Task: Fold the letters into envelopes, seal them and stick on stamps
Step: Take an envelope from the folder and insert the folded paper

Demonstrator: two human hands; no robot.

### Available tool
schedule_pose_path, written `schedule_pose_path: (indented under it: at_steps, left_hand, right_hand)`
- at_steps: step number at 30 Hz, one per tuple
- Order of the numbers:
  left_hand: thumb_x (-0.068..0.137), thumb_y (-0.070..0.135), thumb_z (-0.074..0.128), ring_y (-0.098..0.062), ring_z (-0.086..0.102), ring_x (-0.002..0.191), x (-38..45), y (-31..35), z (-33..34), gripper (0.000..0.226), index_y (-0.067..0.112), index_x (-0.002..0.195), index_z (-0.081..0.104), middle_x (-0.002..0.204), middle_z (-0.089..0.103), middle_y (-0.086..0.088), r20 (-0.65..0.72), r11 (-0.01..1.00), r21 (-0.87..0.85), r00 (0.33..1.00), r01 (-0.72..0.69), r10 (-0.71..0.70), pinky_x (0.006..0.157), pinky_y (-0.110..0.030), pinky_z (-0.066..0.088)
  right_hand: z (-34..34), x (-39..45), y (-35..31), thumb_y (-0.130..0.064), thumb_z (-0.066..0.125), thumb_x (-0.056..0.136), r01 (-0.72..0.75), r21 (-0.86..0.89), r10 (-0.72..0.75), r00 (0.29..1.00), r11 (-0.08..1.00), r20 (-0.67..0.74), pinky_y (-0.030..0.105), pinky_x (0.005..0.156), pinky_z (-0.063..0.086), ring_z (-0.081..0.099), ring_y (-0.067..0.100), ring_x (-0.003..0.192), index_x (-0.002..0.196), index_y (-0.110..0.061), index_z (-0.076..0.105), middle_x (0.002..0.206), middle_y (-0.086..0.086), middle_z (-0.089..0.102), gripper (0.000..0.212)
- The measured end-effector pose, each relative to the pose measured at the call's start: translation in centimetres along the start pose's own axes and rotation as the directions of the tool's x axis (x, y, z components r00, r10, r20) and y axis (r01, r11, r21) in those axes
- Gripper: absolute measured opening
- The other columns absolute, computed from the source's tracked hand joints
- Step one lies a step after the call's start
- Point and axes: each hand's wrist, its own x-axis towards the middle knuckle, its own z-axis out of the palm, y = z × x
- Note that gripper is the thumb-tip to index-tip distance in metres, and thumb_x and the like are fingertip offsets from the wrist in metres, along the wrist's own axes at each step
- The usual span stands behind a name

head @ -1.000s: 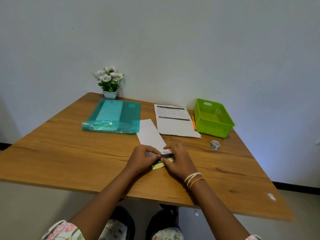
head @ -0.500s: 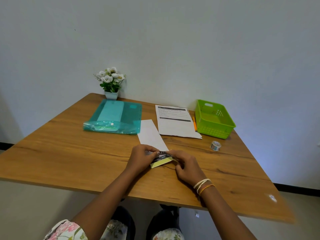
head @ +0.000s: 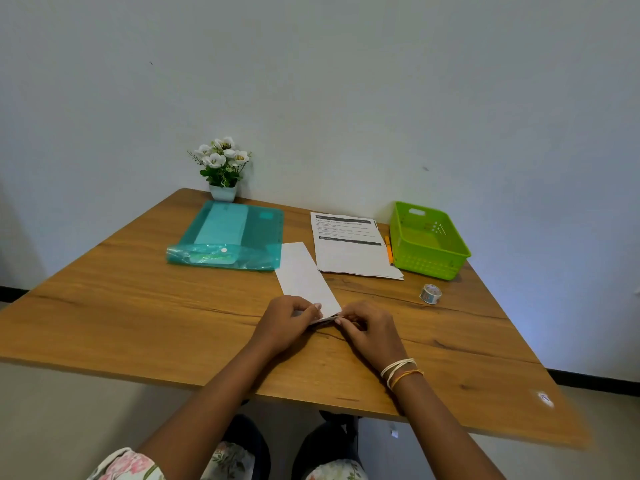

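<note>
Since half a second ago the yellow strip that showed under my fingers has gone out of sight, and my right hand (head: 369,329) has slid in toward the near corner of the envelope (head: 306,277).

From the head view, my left hand (head: 287,322) has its fingers curled over the envelope's near end, pinning it to the table (head: 138,306). My right hand pinches the same near edge, fingers curled tight on it. The envelope itself lies flat, running away from me toward the teal folder (head: 228,237), whose corner it touches or just overlaps.

I judge I am at the sealing step: the near edge looks like the flap, though my fingers hide whether it is closed. A stamp is not on it as far as I can see. The printed sheets (head: 349,244) lie unfolded further back, so more letters seem left to do.

A tape roll (head: 430,294) sits well to my right, near the green basket (head: 429,240). An orange pen (head: 389,249) lies between sheets and basket. A potted flower (head: 223,168) stands at the wall. Nothing lies against my hands.
</note>
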Motion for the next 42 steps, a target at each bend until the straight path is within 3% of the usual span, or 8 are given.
schedule_pose_path:
  at_steps: [6,15,18,26,32,36,39,42]
  left_hand:
    - [0.085,0.034,0.068,-0.007,0.060,0.098,-0.2,0.4,0.0,0.018,0.021,0.096,0.076,0.103,0.070,0.009,0.009,0.998,0.067,1.000,-0.003,0.002,0.087,-0.027,0.052]
    - [0.086,0.023,0.067,-0.003,0.056,0.114,-0.9,0.1,-0.1,0.016,0.029,0.099,0.074,0.118,0.067,0.011,0.048,0.976,0.189,0.994,-0.108,0.101,0.099,-0.027,0.046]
    - [0.088,0.028,0.064,-0.006,0.050,0.125,-1.1,-0.2,0.0,0.019,0.032,0.105,0.072,0.128,0.062,0.012,0.028,0.965,0.245,0.995,-0.096,0.092,0.104,-0.035,0.044]
    - [0.092,0.031,0.059,-0.009,0.049,0.127,-1.5,-0.1,0.5,0.024,0.034,0.114,0.068,0.134,0.058,0.012,0.013,0.939,0.332,0.996,-0.089,0.090,0.103,-0.034,0.042]
    - [0.092,0.030,0.059,-0.007,0.048,0.127,-1.7,-0.1,0.5,0.025,0.034,0.115,0.067,0.132,0.059,0.013,-0.016,0.929,0.354,0.993,-0.106,0.120,0.104,-0.032,0.041]
    - [0.090,0.040,0.058,-0.006,0.051,0.123,-2.2,0.1,0.5,0.031,0.030,0.119,0.066,0.131,0.060,0.009,-0.070,0.885,0.427,0.968,-0.188,0.240,0.101,-0.026,0.039]
    - [0.085,0.048,0.060,-0.009,0.055,0.117,-2.8,0.5,0.6,0.044,0.024,0.121,0.064,0.126,0.063,0.004,-0.073,0.810,0.486,0.909,-0.327,0.411,0.097,-0.025,0.042]
    - [0.084,0.037,0.067,-0.018,0.062,0.111,-3.0,0.5,0.6,0.041,0.016,0.120,0.064,0.120,0.066,-0.004,-0.144,0.781,0.544,0.883,-0.307,0.447,0.089,-0.028,0.050]
  right_hand:
    - [0.4,0.4,-0.5,-0.032,0.072,0.081,-0.114,0.047,0.113,0.993,0.992,0.029,0.013,0.067,0.051,0.059,-0.001,0.080,0.098,-0.029,0.066,0.089,-0.014,0.064,0.018]
    - [0.8,0.3,-0.8,-0.033,0.066,0.086,-0.074,-0.157,0.084,0.994,0.985,0.063,0.015,0.071,0.046,0.053,0.003,0.088,0.096,-0.024,0.074,0.097,-0.008,0.062,0.016]
    - [1.3,0.2,-1.5,-0.033,0.065,0.086,-0.194,-0.188,0.195,0.981,0.963,-0.012,0.016,0.072,0.043,0.053,0.007,0.090,0.097,-0.023,0.074,0.098,-0.005,0.061,0.017]
    - [1.3,3.8,-3.5,-0.023,0.073,0.074,-0.650,-0.158,0.666,0.739,0.744,0.096,0.025,0.060,0.045,0.061,0.022,0.079,0.089,-0.009,0.069,0.088,0.007,0.068,0.021]
    - [0.6,5.8,-3.8,-0.022,0.086,0.066,-0.796,-0.045,0.785,0.584,0.604,0.209,0.031,0.069,0.052,0.065,0.027,0.094,0.105,-0.006,0.061,0.103,0.012,0.066,0.049]
    - [0.3,5.7,-4.6,-0.018,0.080,0.075,-0.835,0.074,0.784,0.540,0.546,0.305,0.023,0.054,0.048,0.059,0.016,0.063,0.095,-0.006,0.065,0.080,0.008,0.066,0.029]
    - [0.0,5.3,-5.4,-0.008,0.076,0.077,-0.820,0.353,0.739,0.564,0.450,0.369,0.028,0.063,0.057,0.063,0.019,0.066,0.090,-0.001,0.068,0.075,0.011,0.066,0.017]
    - [-0.3,5.2,-5.9,-0.010,0.075,0.078,-0.706,0.468,0.665,0.690,0.532,0.285,0.028,0.059,0.053,0.062,0.018,0.066,0.085,-0.005,0.069,0.075,0.008,0.066,0.011]
